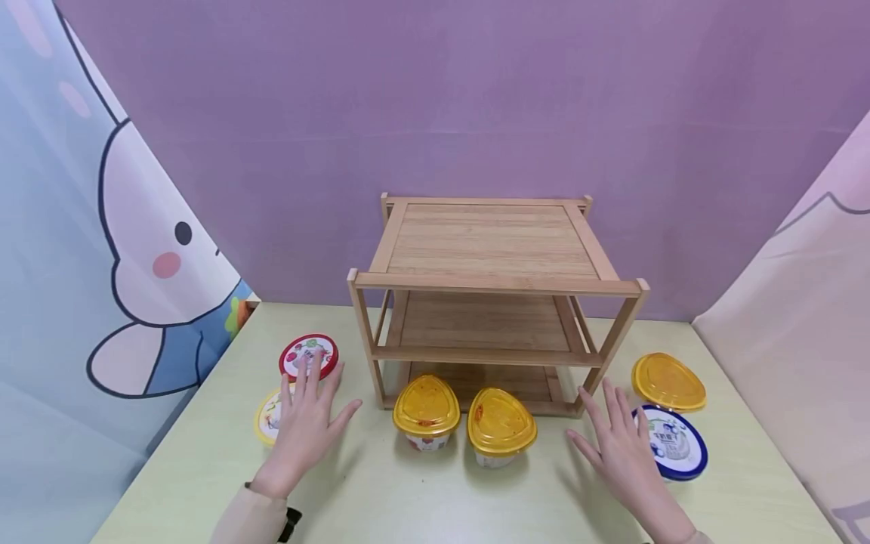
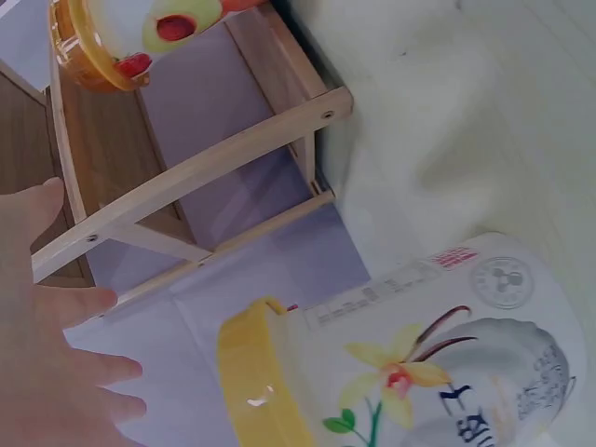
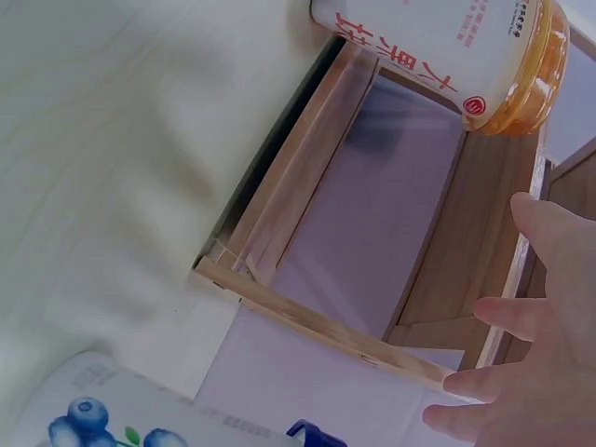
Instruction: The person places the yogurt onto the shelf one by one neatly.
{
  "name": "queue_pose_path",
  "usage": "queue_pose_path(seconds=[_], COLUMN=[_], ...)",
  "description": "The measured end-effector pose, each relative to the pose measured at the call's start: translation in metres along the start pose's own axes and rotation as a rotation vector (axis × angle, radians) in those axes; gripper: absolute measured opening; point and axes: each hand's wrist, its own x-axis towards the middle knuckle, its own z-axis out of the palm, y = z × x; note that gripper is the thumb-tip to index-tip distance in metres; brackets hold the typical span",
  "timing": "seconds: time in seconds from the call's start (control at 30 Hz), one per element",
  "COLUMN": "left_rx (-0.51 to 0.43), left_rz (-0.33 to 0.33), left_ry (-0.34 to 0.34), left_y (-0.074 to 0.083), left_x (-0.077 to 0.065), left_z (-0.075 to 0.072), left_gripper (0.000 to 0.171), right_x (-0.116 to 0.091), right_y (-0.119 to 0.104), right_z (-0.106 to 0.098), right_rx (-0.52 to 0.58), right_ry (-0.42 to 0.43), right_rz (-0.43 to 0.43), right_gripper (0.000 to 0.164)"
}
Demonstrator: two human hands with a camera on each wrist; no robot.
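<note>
My left hand (image 1: 304,427) hovers with fingers spread over the left of the table, overlapping a red-lidded tub (image 1: 296,349) and a yellow-lidded tub (image 1: 269,417) in the head view. The latter shows a vanilla flower on its side (image 2: 410,382) in the left wrist view. On the right, my right hand (image 1: 621,453) also has its fingers spread and holds nothing. Beside it stands a blue-lidded tub (image 1: 680,446) with blueberries on its label. Two tubs with clear orange-yellow rounded-triangular lids, one left (image 1: 427,408) and one right (image 1: 501,423), stand between the hands.
A wooden rack (image 1: 489,283) with stacked shelves stands behind the two middle tubs. Another orange-yellow lidded tub (image 1: 669,381) is at the far right, behind the blue-lidded one. Purple cloth (image 1: 476,98) hangs at the back, with printed cloth (image 1: 156,227) along the left side.
</note>
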Motion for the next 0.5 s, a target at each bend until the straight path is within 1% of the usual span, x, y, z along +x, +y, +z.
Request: queue_pose_path(seconds=[0.1, 0.2, 0.5], left_rx=[-0.031, -0.071, -0.159], left_rz=[-0.008, -0.012, 0.053], left_ry=[-0.012, -0.004, 0.102], left_y=[0.002, 0.003, 0.007], left_x=[0.003, 0.008, 0.024], left_z=[-0.004, -0.007, -0.015], left_gripper=[0.067, 0.064, 0.057], right_x=[0.000, 0.001, 0.003], right_y=[-0.002, -0.005, -0.013], right_z=[-0.001, -0.001, 0.001], right_rx=[0.020, 0.034, 0.064], right_ry=[-0.004, -0.001, 0.006], right_rz=[-0.006, -0.019, -0.044], right_gripper=[0.058, 0.058, 0.056])
